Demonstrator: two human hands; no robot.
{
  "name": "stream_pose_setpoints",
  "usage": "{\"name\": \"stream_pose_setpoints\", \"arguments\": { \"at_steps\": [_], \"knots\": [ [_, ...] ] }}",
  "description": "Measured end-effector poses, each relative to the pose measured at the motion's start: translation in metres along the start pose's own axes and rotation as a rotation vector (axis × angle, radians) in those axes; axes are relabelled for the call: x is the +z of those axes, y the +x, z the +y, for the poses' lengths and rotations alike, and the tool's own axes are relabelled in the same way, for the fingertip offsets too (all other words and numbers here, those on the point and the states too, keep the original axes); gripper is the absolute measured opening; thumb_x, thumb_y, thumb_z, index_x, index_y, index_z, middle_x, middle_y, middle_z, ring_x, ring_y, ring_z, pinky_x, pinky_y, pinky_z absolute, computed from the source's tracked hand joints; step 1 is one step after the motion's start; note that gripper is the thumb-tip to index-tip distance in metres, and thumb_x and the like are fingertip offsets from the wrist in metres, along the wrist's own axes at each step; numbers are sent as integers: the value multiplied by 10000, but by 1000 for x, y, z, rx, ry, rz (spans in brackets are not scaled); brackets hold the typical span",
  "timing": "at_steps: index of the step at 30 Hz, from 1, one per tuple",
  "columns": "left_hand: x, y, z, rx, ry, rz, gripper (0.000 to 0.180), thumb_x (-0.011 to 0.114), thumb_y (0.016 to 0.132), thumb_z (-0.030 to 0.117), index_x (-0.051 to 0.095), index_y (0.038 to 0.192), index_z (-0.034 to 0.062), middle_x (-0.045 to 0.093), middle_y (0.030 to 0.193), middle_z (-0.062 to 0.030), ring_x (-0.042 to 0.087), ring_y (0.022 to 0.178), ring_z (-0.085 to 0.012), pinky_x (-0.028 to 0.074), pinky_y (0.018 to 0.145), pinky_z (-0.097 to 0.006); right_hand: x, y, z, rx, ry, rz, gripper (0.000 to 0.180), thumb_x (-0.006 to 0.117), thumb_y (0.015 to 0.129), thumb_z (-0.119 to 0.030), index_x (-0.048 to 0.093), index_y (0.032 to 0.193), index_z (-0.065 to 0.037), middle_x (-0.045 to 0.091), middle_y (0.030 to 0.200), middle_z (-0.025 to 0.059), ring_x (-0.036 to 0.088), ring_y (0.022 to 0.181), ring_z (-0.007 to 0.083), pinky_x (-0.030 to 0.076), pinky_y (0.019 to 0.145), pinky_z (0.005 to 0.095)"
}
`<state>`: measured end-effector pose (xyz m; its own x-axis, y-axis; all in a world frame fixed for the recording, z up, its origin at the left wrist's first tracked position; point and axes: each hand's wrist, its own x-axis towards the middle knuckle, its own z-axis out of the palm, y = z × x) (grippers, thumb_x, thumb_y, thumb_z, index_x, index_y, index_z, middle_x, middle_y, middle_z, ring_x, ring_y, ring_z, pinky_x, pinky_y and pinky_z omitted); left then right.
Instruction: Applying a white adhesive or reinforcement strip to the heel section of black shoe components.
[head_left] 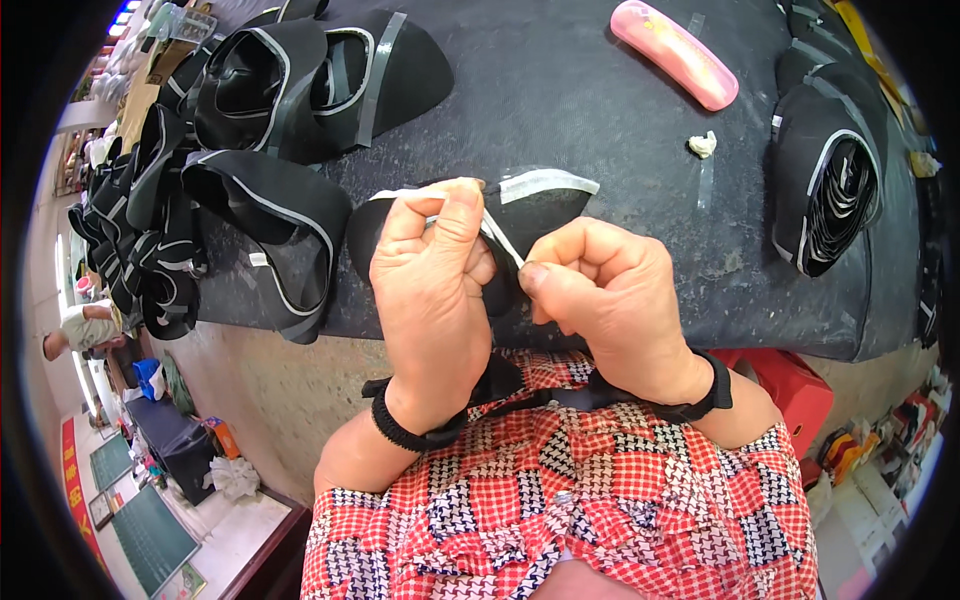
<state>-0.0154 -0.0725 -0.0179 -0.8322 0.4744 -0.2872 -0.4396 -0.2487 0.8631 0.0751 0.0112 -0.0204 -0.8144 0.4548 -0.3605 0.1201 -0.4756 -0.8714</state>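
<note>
My left hand (430,275) is closed in a pinch at the near edge of the black tabletop, its fingertips on the pale-edged rim of a black fabric piece (550,208). A thin white strip (506,241) runs taut from that hand down to my right hand (620,300). There, thumb and forefinger are squeezed together on the strip's end. Part of the black piece is hidden behind both hands, and a wide silvery band (545,183) crosses its far edge. Just left lies another curved black piece (265,205) with a light grey edging.
More black pieces (250,85) are heaped at the left, and a nested stack (828,180) stands at the right. A pink oblong case (675,55) and a crumpled white scrap (702,145) lie farther back. Beside my right arm is a red stool (780,385). A person (90,328) is far left.
</note>
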Motion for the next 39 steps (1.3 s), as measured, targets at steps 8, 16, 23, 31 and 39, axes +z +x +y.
{"name": "stream_pose_setpoints", "arguments": {
  "at_steps": [8,16,23,31,39],
  "knots": [
    [-7,-1,2,-46,-65,-90,67,539,880,100,546,849,41,485,687,38,334,512,-10,254,450,-181,4,-5,4,63,98,10,42,577,776,-27,587,761,10,591,634,11,502,547,18,389,483,160],
    [-14,0,2,-74,-28,-113,113,507,901,129,549,919,25,427,660,59,302,501,3,241,433,-160,12,-5,10,65,49,71,60,572,766,-30,573,723,11,584,619,14,491,532,21,379,468,167],
    [-16,0,2,-79,-14,-98,109,518,895,129,547,917,26,403,636,60,293,507,-5,236,440,-159,18,-4,14,69,52,123,56,577,741,-30,571,700,8,576,598,15,481,521,20,374,462,173],
    [-22,4,10,107,402,-242,47,568,844,16,563,882,-12,593,737,-2,496,635,-12,384,569,-136,-31,-3,-14,10,-1064,-403,106,626,680,-110,595,691,-9,521,511,49,507,479,108,422,487,258],
    [-26,-20,23,250,998,-387,340,682,737,84,506,1022,25,614,647,-73,613,581,-174,466,556,-254,-5,11,-26,-415,-557,-250,269,678,685,-113,584,913,-5,570,694,55,519,543,117,435,504,247]
  ]
}}
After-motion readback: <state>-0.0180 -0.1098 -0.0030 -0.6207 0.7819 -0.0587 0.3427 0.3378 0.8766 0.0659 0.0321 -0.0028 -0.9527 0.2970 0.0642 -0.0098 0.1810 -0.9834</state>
